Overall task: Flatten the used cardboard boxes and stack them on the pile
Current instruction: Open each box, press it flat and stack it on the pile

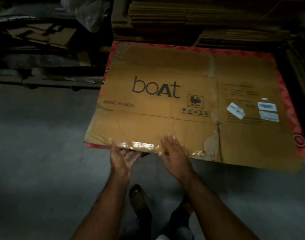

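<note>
**Hands at the near edge: flattened boat carton being squared on the pile**

Hands, status: left hand (121, 157) is spread wide, palm turned up, fingertips tucked just under the taped near edge of the carton; right hand (174, 153) is spread wide, palm down, hovering at or lightly on the same edge. Contact cannot be confirmed through the motion blur. Neither hand grips anything.

Step in hand, judged: seating the sheet on the pile. To do it well, push from the near edge with flat palms so that the panel slides square onto the red sheet (285, 94) beneath it, then press along the creases to keep it down. The near right corner overhangs toward the floor (36, 144) and probably needs nudging back.

Item 1, flattened boat carton (165, 80): large brown corrugated sheet lying face up on the red sheet, in front of tall stacks of flattened cardboard (183, 18). Two panels are joined at a worn, torn fold.

Item 2, print: "boat" logo, "MADE IN INDIA", handling symbols.

Item 3, glossy packing tape (141, 145) along the near edge, wrinkled.

Item 4, white labels (267, 110) on the right panel, one peeling; text unreadable.
</note>
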Available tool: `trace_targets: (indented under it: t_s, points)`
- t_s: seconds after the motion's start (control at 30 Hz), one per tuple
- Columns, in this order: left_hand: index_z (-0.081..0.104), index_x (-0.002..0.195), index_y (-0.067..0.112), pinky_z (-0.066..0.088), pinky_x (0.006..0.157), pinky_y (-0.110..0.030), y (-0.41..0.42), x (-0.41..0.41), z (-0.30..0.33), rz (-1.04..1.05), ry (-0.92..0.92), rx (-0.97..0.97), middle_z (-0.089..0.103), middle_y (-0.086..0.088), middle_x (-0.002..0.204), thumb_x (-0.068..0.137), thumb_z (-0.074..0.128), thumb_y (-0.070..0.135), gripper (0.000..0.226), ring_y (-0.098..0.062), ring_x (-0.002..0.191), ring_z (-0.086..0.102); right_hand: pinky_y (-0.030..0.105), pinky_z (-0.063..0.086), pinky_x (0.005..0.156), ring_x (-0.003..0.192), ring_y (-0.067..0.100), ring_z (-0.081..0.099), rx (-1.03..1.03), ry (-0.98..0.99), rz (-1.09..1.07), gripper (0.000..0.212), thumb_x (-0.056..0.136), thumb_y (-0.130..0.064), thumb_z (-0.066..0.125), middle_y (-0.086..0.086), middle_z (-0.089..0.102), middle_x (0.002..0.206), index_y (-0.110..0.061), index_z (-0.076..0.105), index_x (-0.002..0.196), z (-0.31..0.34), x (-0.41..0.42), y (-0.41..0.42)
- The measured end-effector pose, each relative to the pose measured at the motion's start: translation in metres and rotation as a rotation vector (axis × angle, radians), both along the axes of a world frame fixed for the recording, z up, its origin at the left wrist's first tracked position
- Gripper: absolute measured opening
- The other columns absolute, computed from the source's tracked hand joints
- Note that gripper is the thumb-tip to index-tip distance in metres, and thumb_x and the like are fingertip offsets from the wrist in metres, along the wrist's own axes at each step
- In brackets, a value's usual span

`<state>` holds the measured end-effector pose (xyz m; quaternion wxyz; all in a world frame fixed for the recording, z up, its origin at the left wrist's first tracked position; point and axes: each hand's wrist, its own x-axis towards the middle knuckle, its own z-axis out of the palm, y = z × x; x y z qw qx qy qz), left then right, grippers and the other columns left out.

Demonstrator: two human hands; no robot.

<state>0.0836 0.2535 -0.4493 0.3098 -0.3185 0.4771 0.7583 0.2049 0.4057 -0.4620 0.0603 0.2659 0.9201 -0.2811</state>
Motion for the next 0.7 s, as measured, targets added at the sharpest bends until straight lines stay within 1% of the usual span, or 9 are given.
trace_targets:
  t_s: [0.07,0.13,0.23,0.27,0.33,0.43,0.5,0.57,0.7]
  points:
    - [0.050,0.130,0.016,0.050,0.095,-0.051,0.007,0.004,0.002,-0.063,-0.028,0.009,0.058,-0.011,0.122,0.104,0.035,0.057,0.050,-0.029,0.111,0.059,0.052,0.024,0.121,0.152,0.031,0.024,0.049,0.241,-0.440,0.069,0.095,-0.038,0.059,0.011,0.031,0.164,-0.014,0.037,0.156,0.014,0.018,0.010]
    - [0.060,0.115,0.016,0.053,0.087,-0.042,0.014,0.011,0.000,-0.147,-0.022,-0.038,0.063,-0.010,0.117,0.106,0.038,0.043,0.036,-0.023,0.099,0.065,0.049,0.029,0.118,0.147,0.034,0.032,-0.048,0.326,-1.014,0.084,0.089,-0.036,0.072,0.017,0.032,0.161,-0.006,0.031,0.156,0.019,0.041,0.031]
    - [0.063,0.108,0.017,0.057,0.069,-0.029,0.027,0.021,-0.006,-0.218,0.046,-0.191,0.067,-0.007,0.105,0.103,0.047,0.021,0.018,-0.015,0.075,0.073,0.045,0.044,0.112,0.131,0.024,0.052,-0.711,0.535,-1.595,0.076,0.088,-0.036,0.078,0.009,0.051,0.148,-0.010,0.042,0.149,0.027,0.075,0.074]
    - [0.061,0.113,0.016,0.058,0.062,-0.026,0.032,0.024,-0.007,-0.210,0.060,-0.220,0.067,-0.007,0.103,0.101,0.049,0.017,0.017,-0.013,0.068,0.074,0.045,0.045,0.111,0.128,0.022,0.053,-0.944,0.570,-1.652,0.066,0.091,-0.038,0.075,0.004,0.054,0.143,-0.015,0.047,0.147,0.033,0.085,0.086]
    - [0.054,0.119,0.018,0.058,0.055,-0.023,0.042,0.029,-0.006,-0.183,0.096,-0.273,0.067,-0.006,0.100,0.101,0.052,0.012,0.020,-0.012,0.062,0.073,0.045,0.042,0.112,0.134,0.025,0.051,-1.155,0.594,-1.655,0.060,0.095,-0.044,0.068,0.002,0.054,0.146,-0.023,0.047,0.148,0.040,0.100,0.105]
    - [0.049,0.119,0.019,0.057,0.051,-0.022,0.055,0.035,-0.007,-0.126,0.182,-0.338,0.065,-0.007,0.101,0.102,0.053,0.007,0.021,-0.015,0.066,0.066,0.044,0.051,0.102,0.121,0.028,0.059,-1.214,0.621,-1.666,0.055,0.098,-0.050,0.061,0.007,0.056,0.144,-0.024,0.048,0.145,0.045,0.107,0.127]
    - [0.046,0.116,0.015,0.058,0.051,-0.024,0.062,0.035,-0.006,-0.070,0.199,-0.366,0.061,-0.013,0.104,0.101,0.056,0.009,0.019,-0.019,0.069,0.063,0.040,0.057,0.079,0.099,0.025,0.064,-1.217,0.623,-1.661,0.041,0.103,-0.034,0.057,0.011,0.060,0.135,-0.022,0.049,0.141,0.048,0.103,0.138]
    - [0.044,0.116,0.014,0.057,0.050,-0.024,0.067,0.035,-0.008,-0.026,0.192,-0.373,0.059,-0.015,0.104,0.101,0.058,0.010,0.021,-0.020,0.071,0.063,0.037,0.057,0.066,0.094,0.025,0.063,-1.193,0.582,-1.628,0.037,0.105,-0.019,0.052,0.013,0.058,0.136,-0.019,0.048,0.142,0.046,0.102,0.150]
    - [0.048,0.136,0.009,0.060,0.058,-0.030,0.082,0.047,-0.009,-0.004,0.094,-0.191,0.066,-0.013,0.107,0.095,0.061,0.018,0.043,-0.020,0.079,0.072,0.035,0.059,0.069,0.093,0.024,0.065,-1.196,0.595,-1.564,0.039,0.102,-0.006,0.054,0.015,0.059,0.135,-0.012,0.049,0.140,0.046,0.110,0.178]
